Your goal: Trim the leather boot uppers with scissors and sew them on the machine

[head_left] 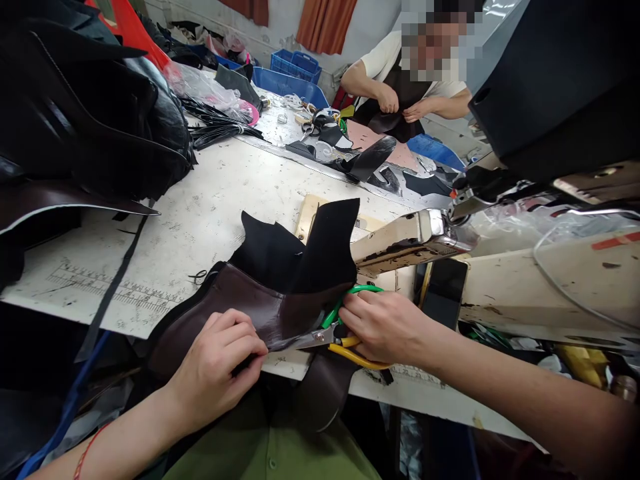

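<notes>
A dark brown leather boot upper point(250, 303) with a black lining lies on the sewing table near its front edge. My right hand point(375, 327) is closed round the handles of the scissors point(320, 337), one loop green and the other yellow. The blades point left along the lower edge of the leather, partly hidden by it. My left hand point(220, 360) has its fingers curled, pinching that same edge close to the blade tips. A brown leather flap point(327, 390) hangs over the table edge below the scissors.
A sewing machine point(400, 243) stands to the right, with a dark phone point(445, 290) beside it. Black leather pieces point(100, 120) are heaped at the left. Across the white table point(215, 177), a co-worker point(395, 87) handles dark material. Blue baskets point(295, 67) stand behind.
</notes>
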`<move>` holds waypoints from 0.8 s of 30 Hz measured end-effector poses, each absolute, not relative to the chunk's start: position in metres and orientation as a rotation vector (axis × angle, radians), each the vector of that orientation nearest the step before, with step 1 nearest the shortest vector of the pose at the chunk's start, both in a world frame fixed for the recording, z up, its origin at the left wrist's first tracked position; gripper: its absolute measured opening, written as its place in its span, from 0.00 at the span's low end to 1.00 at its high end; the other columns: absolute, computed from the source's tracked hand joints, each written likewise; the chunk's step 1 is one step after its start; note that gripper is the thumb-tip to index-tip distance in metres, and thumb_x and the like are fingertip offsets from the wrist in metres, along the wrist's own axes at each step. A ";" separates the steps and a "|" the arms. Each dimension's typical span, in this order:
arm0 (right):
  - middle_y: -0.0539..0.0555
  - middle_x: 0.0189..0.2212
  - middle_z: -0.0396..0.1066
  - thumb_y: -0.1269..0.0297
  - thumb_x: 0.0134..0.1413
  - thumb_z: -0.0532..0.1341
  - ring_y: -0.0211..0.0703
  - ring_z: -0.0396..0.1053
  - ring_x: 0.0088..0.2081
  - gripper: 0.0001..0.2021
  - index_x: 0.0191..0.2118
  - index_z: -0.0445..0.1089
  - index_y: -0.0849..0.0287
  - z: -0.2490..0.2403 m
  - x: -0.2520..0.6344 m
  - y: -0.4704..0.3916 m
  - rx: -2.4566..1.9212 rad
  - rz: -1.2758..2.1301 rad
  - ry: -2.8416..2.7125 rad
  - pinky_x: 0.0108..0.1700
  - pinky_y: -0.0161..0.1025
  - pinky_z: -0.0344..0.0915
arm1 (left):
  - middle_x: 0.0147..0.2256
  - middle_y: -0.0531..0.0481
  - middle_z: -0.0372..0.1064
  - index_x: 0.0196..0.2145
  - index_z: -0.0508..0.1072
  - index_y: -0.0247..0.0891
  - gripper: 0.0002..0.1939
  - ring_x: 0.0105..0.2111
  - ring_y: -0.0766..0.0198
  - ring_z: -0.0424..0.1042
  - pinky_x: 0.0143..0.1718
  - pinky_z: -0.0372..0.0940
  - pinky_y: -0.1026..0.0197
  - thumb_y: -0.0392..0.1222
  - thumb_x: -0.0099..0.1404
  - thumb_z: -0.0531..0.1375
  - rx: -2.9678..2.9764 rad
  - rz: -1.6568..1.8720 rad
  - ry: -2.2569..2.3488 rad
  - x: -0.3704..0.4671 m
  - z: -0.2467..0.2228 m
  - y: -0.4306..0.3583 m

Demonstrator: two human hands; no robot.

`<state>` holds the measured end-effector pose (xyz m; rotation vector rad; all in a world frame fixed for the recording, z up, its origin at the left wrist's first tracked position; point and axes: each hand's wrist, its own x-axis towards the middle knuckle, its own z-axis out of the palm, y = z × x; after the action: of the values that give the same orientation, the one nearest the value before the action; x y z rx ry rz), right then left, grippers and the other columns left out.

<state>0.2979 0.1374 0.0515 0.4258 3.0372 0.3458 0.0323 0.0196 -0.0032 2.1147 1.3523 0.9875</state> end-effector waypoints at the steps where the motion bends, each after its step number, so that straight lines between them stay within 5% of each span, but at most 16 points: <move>1: 0.54 0.24 0.64 0.71 0.43 0.56 0.41 0.57 0.24 0.03 0.26 0.66 0.60 0.052 0.298 0.138 0.427 0.326 3.017 0.26 0.40 0.44 | 0.28 0.53 0.69 0.33 0.68 0.39 0.07 0.37 0.61 0.65 0.35 0.54 0.57 0.29 0.64 0.57 2.113 0.974 1.363 0.032 -0.003 0.020; 11: 0.55 0.26 0.67 0.68 0.45 0.57 0.42 0.61 0.26 0.03 0.29 0.66 0.59 0.040 0.300 0.135 0.484 0.248 2.936 0.26 0.40 0.44 | 0.35 0.49 0.71 0.42 0.70 0.38 0.08 0.39 0.58 0.63 0.36 0.56 0.56 0.32 0.69 0.53 2.229 0.704 1.372 0.027 0.000 0.027; 24: 0.53 0.25 0.67 0.68 0.41 0.57 0.41 0.60 0.26 0.03 0.27 0.65 0.59 0.024 0.293 0.136 0.510 0.159 3.017 0.27 0.39 0.47 | 0.30 0.52 0.72 0.33 0.75 0.41 0.08 0.33 0.63 0.64 0.35 0.58 0.59 0.38 0.69 0.57 2.238 0.661 1.083 0.010 -0.001 0.055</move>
<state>0.2926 0.1361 0.0242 0.5099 3.0168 0.1588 0.0101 0.0554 -0.0013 2.2376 1.0826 0.6615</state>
